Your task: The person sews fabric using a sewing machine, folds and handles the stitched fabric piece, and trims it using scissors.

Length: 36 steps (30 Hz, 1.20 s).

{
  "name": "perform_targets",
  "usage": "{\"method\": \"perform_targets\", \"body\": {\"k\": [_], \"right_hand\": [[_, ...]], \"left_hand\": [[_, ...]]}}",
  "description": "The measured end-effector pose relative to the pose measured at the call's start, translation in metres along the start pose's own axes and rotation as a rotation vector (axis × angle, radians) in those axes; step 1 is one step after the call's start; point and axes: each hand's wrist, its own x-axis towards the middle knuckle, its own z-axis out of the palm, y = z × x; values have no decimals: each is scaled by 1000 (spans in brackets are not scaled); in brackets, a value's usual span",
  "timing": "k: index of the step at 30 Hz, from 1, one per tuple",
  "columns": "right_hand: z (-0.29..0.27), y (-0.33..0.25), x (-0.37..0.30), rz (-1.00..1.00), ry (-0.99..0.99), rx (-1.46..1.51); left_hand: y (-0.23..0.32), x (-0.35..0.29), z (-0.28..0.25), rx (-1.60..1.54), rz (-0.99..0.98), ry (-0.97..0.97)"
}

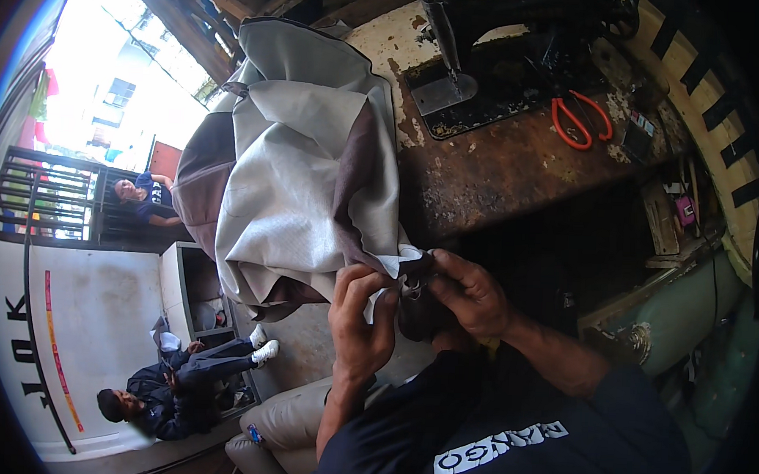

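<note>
A large sewn piece of fabric [293, 174], pale silvery grey on one face and brown on the other, spreads in folds from the sewing table toward me. My left hand [363, 317] is closed on its near edge, thumb against bent fingers. Close beside it, my right hand [472, 299] pinches the same edge between thumb and fingers. Between the hands show a small white flap and a dark bunched part with a small shiny piece, too small to make out. Part of the held edge is hidden behind my fingers.
An old black sewing machine [489, 64] stands on a worn wooden table [501, 174]. Red-handled scissors [582, 120] and a small dark box [637, 134] lie there. One person [165, 397] sits at the lower left; another [148, 197] leans at a barred opening [51, 193].
</note>
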Motion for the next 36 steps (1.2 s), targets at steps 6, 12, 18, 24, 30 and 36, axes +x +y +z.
{"method": "perform_targets", "body": {"k": [6, 12, 18, 24, 30, 36], "right_hand": [[-10, 0, 0, 7, 22, 60], [-11, 5, 5, 140, -12, 239], [-26, 16, 2, 237, 144, 277], [-25, 17, 15, 180, 39, 410], [-23, 14, 16, 247, 66, 322], [-28, 8, 16, 68, -26, 62]], "left_hand": [[-8, 3, 5, 441, 183, 4], [12, 11, 8, 296, 307, 22], [16, 34, 2, 488, 409, 147], [21, 4, 29, 415, 368, -148], [5, 4, 29, 566, 134, 8], [6, 0, 21, 411, 139, -8]]}}
